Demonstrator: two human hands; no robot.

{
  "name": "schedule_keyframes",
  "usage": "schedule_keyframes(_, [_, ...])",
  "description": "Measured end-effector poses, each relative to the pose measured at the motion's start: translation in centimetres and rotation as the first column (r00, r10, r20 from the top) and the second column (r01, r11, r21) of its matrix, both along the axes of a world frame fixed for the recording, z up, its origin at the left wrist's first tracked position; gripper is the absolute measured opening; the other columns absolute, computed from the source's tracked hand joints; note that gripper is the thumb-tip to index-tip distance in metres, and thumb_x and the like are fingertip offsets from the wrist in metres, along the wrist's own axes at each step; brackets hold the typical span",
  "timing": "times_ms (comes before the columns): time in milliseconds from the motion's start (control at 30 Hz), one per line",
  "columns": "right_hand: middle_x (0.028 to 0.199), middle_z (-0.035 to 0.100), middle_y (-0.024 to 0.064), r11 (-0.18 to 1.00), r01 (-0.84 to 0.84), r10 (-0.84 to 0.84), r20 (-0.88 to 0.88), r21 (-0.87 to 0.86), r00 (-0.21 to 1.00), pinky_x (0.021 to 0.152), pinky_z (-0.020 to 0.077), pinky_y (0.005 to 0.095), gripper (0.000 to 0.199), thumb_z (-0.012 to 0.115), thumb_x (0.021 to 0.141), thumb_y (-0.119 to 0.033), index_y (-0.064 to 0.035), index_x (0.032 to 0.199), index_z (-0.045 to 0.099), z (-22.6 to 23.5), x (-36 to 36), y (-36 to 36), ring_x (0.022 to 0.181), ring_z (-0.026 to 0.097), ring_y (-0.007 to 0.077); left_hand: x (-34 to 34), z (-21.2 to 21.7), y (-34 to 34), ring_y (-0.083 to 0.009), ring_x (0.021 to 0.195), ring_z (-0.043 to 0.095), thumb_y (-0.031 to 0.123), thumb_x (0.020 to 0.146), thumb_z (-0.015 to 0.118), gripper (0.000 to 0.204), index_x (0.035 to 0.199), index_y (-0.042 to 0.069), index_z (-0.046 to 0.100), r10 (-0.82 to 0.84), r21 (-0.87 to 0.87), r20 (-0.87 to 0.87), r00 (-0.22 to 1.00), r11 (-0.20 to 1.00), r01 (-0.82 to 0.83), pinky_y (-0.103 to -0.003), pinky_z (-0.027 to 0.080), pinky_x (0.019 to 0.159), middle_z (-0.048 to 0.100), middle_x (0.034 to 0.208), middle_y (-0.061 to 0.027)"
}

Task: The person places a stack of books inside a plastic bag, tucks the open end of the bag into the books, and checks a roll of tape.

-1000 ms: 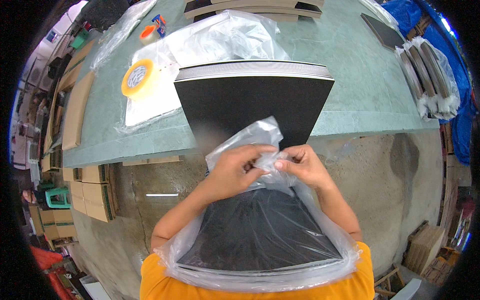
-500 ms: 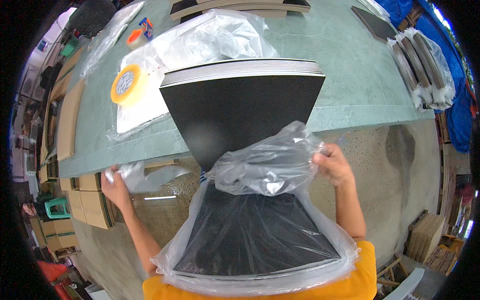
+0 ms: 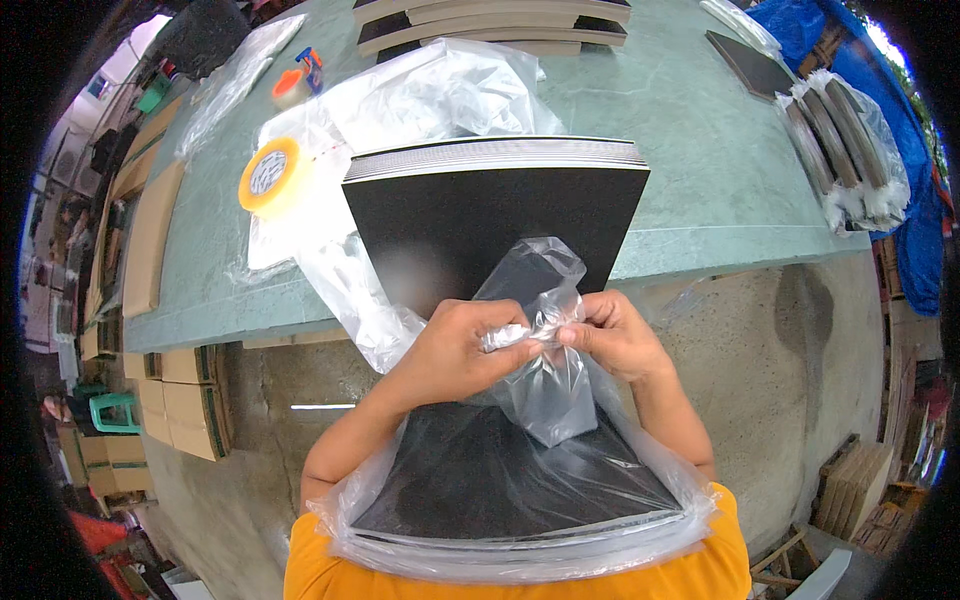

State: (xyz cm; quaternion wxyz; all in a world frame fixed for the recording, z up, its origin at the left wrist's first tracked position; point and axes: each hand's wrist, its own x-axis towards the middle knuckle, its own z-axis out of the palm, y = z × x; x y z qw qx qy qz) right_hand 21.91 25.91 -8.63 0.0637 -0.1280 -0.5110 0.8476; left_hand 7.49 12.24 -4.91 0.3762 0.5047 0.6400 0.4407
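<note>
Both hands meet in front of me at the bunched mouth of a clear plastic bag (image 3: pixel 560 410). My left hand (image 3: pixel 455 345) is closed on a gathered piece of the film, with a whitish crumpled bit showing between its fingers. My right hand (image 3: pixel 625 335) pinches the same bunched film from the other side. Lying against my body, the bag holds a flat black panel (image 3: pixel 470 480). Just beyond my hands a stack of black panels with pale edges (image 3: pixel 490 205) rises at the table edge. A strip of clear film (image 3: pixel 365 310) hangs off the table behind my left hand.
The green table (image 3: pixel 690 180) carries a yellow tape roll (image 3: pixel 270 176), loose plastic bags (image 3: pixel 430 95), a tape dispenser (image 3: pixel 295 85) and a stack of boards (image 3: pixel 490 25). Wrapped packs (image 3: pixel 840 140) lie at right. Cartons (image 3: pixel 185 405) and a green stool (image 3: pixel 113 412) stand at left.
My left hand has come in from the far left to the middle. My right hand has moved left to meet it, and the spread bag mouth is now bunched between them.
</note>
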Motion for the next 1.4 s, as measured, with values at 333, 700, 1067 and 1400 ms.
schedule_keyframes(333, [0.069, 0.058, 0.0022, 0.927, 0.259, -0.264, 0.017, -0.273, 0.964, 0.056, 0.0464, 0.0229, 0.027, 0.066, 0.073, -0.027, -0.0026, 0.077, 0.056, -0.9, 0.8, 0.8, 0.060, 0.055, 0.0089, -4.4, -2.3, -3.5, -0.0114, 0.066, 0.054, 0.016, 0.074, 0.062, 0.014, 0.075, 0.002, 0.060, 0.253, -0.062, -0.181, 0.950, 0.961, -0.268, -0.026, 0.042, 0.061, 0.058, 0.068, -0.0047])
schedule_keyframes(700, [0.069, 0.058, 0.0033, 0.972, 0.120, -0.144, -0.109, -0.202, 0.984, 0.056, 0.0442, 0.0237, 0.009, 0.062, 0.075, -0.011, -0.0057, 0.074, 0.055, -0.1, -2.8, -0.9, 0.062, 0.054, 0.0101, -0.9, 1.0, -1.1, -0.0082, 0.065, 0.050, 0.014, 0.072, 0.064, 0.013, 0.075, 0.003, 0.057, 0.214, 0.077, -0.034, 0.976, 0.974, -0.211, -0.023, 0.041, 0.058, 0.055, 0.068, 0.0000])
schedule_keyframes(1067, [0.093, 0.052, 0.0084, 0.859, 0.309, -0.147, -0.382, 0.408, 0.912, 0.072, 0.0389, 0.0245, 0.016, 0.070, 0.066, -0.010, -0.0003, 0.071, 0.059, 4.2, -2.2, -1.5, 0.082, 0.050, 0.0137, 1.0, 3.2, -1.9, -0.0285, 0.070, 0.058, 0.022, 0.072, 0.064, 0.028, 0.091, 0.004, 0.052, 0.158, 0.312, -0.373, 0.914, 0.949, -0.037, -0.034, 0.046, 0.063, 0.058, 0.077, -0.0128])
schedule_keyframes(1400, [0.088, 0.058, 0.0080, 0.708, -0.665, 0.530, -0.444, -0.236, 0.722, 0.072, 0.0429, 0.0299, 0.024, 0.065, 0.072, -0.017, -0.0003, 0.087, 0.058, 0.6, -3.4, 2.5, 0.081, 0.055, 0.0166, -1.3, 2.3, -0.9, -0.0085, 0.061, 0.050, 0.023, 0.084, 0.052, 0.021, 0.085, 0.002, 0.054, 0.011, 0.181, 0.152, 0.988, 0.983, -0.039, -0.022, 0.040, 0.056, 0.053, 0.067, -0.0008])
